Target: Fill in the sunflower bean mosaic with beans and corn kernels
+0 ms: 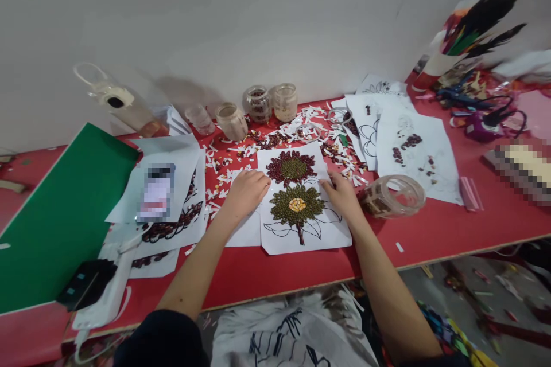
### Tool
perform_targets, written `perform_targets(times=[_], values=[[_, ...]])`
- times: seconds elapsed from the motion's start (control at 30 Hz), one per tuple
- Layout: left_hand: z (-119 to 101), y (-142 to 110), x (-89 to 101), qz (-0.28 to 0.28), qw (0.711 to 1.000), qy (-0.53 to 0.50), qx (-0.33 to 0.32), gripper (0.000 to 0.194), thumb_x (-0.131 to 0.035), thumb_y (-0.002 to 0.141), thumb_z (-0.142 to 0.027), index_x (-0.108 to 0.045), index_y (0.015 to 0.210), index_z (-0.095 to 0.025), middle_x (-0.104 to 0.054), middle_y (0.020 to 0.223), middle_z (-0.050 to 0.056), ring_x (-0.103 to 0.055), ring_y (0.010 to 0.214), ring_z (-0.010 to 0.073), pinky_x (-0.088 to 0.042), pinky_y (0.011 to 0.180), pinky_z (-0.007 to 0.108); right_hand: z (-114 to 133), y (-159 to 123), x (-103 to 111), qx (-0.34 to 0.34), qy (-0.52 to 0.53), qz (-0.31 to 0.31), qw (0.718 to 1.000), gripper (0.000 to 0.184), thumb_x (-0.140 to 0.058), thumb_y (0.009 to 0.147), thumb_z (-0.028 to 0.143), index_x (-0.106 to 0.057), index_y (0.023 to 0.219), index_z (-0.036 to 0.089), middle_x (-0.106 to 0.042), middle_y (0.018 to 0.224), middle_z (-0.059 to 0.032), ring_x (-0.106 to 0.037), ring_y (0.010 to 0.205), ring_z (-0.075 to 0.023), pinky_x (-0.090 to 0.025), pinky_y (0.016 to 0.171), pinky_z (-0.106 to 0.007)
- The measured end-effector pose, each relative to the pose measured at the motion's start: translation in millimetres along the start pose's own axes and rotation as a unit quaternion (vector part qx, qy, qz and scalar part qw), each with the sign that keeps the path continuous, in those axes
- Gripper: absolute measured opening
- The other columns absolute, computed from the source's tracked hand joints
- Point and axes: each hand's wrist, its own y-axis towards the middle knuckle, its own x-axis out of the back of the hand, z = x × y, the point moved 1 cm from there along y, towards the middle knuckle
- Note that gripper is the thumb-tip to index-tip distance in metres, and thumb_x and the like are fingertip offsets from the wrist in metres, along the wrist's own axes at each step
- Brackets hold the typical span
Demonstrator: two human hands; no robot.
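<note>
In front of me on the red table is a sheet of white paper with a flower picture. One flower has dark red bean petals around a green centre. Below it, a second has green bean petals and a yellow seed centre, over a red bean stem and drawn leaves. My left hand grips the sheet's left edge, fingers together and partly hidden. At the opposite edge, my right hand holds the sheet with thumb and fingers. A glass jar with contents at its bottom stands right of that hand.
Several jars line the wall, with paper strips and loose beans before them. Other bean-picture sheets lie right. A phone, power strip and green board are left. The table's front edge is close.
</note>
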Motion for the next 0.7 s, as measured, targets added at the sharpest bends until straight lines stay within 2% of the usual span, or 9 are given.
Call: perform_targets(times=[0.23,0.5,0.7], values=[[0.4,20.8,-3.0,0.029,0.995,0.068,-0.060,0.024,-0.048,0.100,-0.014,-0.065,0.085,-0.018,-0.069,0.088,0.005,-0.059,0.087,0.0217,-0.039,0.078,0.035,-0.2,-0.9,-0.5,-0.006,-0.003,-0.006,1.000,0.038,-0.054,0.085,0.045,-0.067,0.109,0.018,-0.075,0.096,-0.0122,-0.068,0.085,-0.0284,-0.052,0.081,-0.043],[3.2,26.1,-1.8,0.037,0.987,0.107,-0.115,0.018,-0.052,0.098,-0.012,-0.065,0.087,-0.018,-0.070,0.091,0.004,-0.058,0.089,0.0216,-0.038,0.077,0.034,2.4,-0.5,0.2,-0.004,-0.006,0.002,1.000,0.040,-0.053,0.086,0.043,-0.067,0.112,0.016,-0.075,0.103,-0.0145,-0.068,0.090,-0.0297,-0.052,0.084,-0.045],[5.3,27.3,-3.3,0.029,0.979,0.123,-0.161,0.023,-0.049,0.096,-0.003,-0.065,0.084,-0.016,-0.068,0.087,0.006,-0.057,0.086,0.0214,-0.038,0.077,0.035,2.9,-1.7,0.6,-0.005,-0.002,0.001,1.000,0.036,-0.054,0.086,0.042,-0.068,0.111,0.019,-0.075,0.102,-0.0119,-0.067,0.091,-0.0290,-0.051,0.085,-0.044]])
